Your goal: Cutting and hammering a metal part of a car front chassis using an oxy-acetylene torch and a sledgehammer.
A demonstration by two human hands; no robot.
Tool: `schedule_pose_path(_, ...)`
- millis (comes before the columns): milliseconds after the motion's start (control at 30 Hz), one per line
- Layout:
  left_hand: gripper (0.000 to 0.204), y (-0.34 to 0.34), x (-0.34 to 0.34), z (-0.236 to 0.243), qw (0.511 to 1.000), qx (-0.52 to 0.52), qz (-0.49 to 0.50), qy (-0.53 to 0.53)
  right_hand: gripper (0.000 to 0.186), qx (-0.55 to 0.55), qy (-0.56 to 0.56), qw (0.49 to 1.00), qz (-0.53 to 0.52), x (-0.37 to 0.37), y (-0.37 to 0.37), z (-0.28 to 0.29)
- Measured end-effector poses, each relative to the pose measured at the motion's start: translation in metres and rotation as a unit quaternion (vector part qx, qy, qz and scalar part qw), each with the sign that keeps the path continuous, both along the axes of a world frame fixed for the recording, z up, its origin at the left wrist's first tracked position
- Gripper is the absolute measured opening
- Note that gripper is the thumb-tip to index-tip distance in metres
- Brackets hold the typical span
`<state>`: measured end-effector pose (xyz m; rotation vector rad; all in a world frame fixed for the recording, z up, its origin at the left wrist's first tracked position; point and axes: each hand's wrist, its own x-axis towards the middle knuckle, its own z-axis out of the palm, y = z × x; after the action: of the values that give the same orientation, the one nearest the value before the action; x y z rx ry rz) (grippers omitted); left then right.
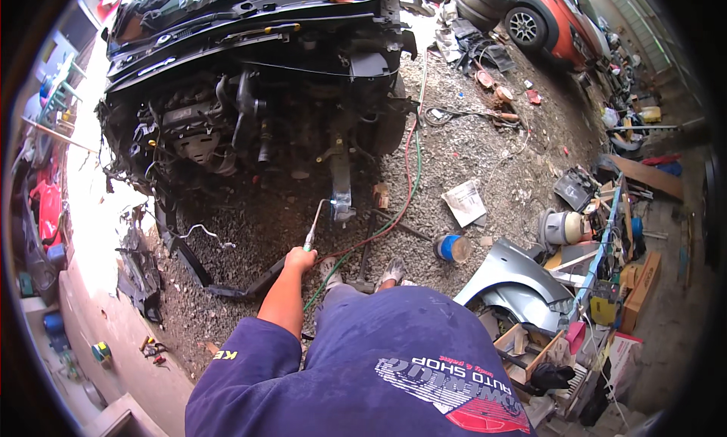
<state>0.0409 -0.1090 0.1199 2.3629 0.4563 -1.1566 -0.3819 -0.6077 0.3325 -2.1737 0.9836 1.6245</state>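
Head view, with clock directions read from the left hand (300,260): nearest, at 4 to 5 o'clock, is the wearer's navy shirt (379,323), with light shoes (393,273) between 3 and 4 o'clock. The left hand is clenched around the handle of a torch (311,231), whose long axis points to about 1 o'clock, its slim neck bending right at the tip. That tip meets a bluish-white glow at the lower end of a metal rail (341,181), which runs roughly 12 to 6 o'clock; whether they touch, I cannot tell. The left is the nearer hand; the right is out of view.

Nothing visible blocks the short gap from hand to rail. A green hose (406,202) and a red hose (385,231) cross the gravel to the rail's right, and a black curved bar (246,291) lies near 8 o'clock. A blue can (453,248) and a silvery fender (506,269) sit around 3 o'clock. Farther off are the exposed engine (189,119) at 11 and an orange-red car (559,24) between 1 and 2.
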Motion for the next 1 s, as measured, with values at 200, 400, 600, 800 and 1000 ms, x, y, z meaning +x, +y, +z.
schedule_pose_path(200,0.058,-0.003,0.004,0.006,1.0,-0.009,0.003,0.019,0.066,0.016,-0.011,1.0,0.001,0.004,0.01,-0.006)
schedule_pose_path(400,0.06,-0.007,0.006,0.001,1.0,0.001,-0.014,0.011,0.066,0.031,-0.02,0.999,0.006,0.003,0.013,-0.013)
schedule_pose_path(600,0.06,-0.014,0.006,0.006,1.0,0.012,-0.018,0.013,0.066,0.044,-0.028,0.999,0.009,0.001,0.019,-0.019)
schedule_pose_path(800,0.058,-0.016,0.008,0.006,1.0,0.015,-0.007,0.019,0.067,0.052,-0.037,0.998,0.015,0.004,0.024,-0.021)
schedule_pose_path(1000,0.055,-0.022,0.011,0.014,1.0,0.022,-0.017,0.0,0.067,0.053,-0.044,0.997,0.021,0.009,0.026,-0.021)
